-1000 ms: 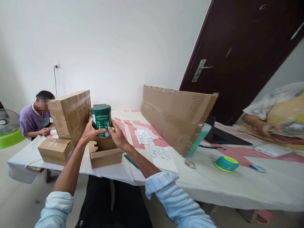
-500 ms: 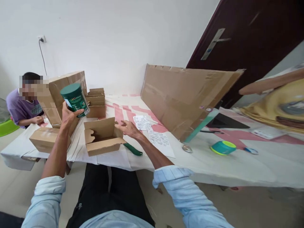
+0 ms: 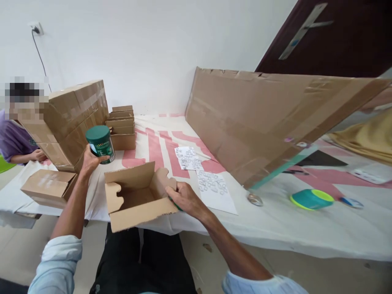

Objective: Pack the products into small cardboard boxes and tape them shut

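Note:
My left hand [image 3: 92, 160] is closed around a dark green canister [image 3: 103, 141] with a green lid, held upright near the row of small boxes. An open cardboard box [image 3: 142, 214] sits at the table's front edge, its top open toward me and its inside bare. The fingers of my right hand [image 3: 187, 198] grip the right side of this box, thumb at its notched side flap. A bit of a green object [image 3: 175, 204] shows beneath that hand, mostly hidden.
A closed carton [image 3: 45, 185] lies at left, before a large taped carton [image 3: 76, 118]. Small open boxes [image 3: 122, 141] stand behind. Printed sheets [image 3: 214, 188], a tape roll [image 3: 255, 199], a teal-and-yellow object [image 3: 311, 199] and a large cardboard panel [image 3: 260, 122] are rightward. A person [image 3: 18, 134] sits left.
My right hand has come down from above the box and closed on its right side. The canister is lower, and the box appears nearer to me. The view has shifted.

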`<state>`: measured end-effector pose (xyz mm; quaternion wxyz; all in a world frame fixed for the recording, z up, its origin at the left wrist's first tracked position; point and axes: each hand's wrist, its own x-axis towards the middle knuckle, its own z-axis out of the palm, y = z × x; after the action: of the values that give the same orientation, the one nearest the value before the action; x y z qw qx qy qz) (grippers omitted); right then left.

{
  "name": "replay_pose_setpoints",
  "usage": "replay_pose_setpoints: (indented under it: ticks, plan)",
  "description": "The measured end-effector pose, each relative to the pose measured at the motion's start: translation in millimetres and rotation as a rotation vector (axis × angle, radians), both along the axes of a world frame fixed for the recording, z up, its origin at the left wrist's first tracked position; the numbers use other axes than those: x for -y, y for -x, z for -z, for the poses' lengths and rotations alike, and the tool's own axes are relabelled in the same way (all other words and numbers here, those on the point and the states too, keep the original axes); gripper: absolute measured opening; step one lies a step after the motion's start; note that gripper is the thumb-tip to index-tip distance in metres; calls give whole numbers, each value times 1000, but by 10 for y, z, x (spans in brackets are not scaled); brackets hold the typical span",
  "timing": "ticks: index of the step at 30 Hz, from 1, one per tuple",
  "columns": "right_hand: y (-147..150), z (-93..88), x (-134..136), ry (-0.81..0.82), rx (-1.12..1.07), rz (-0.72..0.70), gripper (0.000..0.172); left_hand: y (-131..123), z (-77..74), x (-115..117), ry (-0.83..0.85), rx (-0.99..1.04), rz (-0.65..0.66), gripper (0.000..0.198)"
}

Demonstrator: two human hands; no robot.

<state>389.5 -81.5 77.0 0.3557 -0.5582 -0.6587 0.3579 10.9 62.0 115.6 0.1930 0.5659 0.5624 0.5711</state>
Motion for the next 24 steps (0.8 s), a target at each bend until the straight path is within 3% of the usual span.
replay_pose_setpoints:
  ticks: [6,11,19,24]
  plan:
    - [16,-79,49,135,-11,-38,27,-341,651,-317,149,-34,127,85]
    - [-5,-72,54,213,-11,-47,27,-548,1018,-670,165,-40,139,82]
    - [-23,-117,56,234,36,58,30,-598,1233,-1354,135,-56,128,87]
    - [-68,57,104,215,70,156,35,-646,1249,-1656,116,-66,115,88]
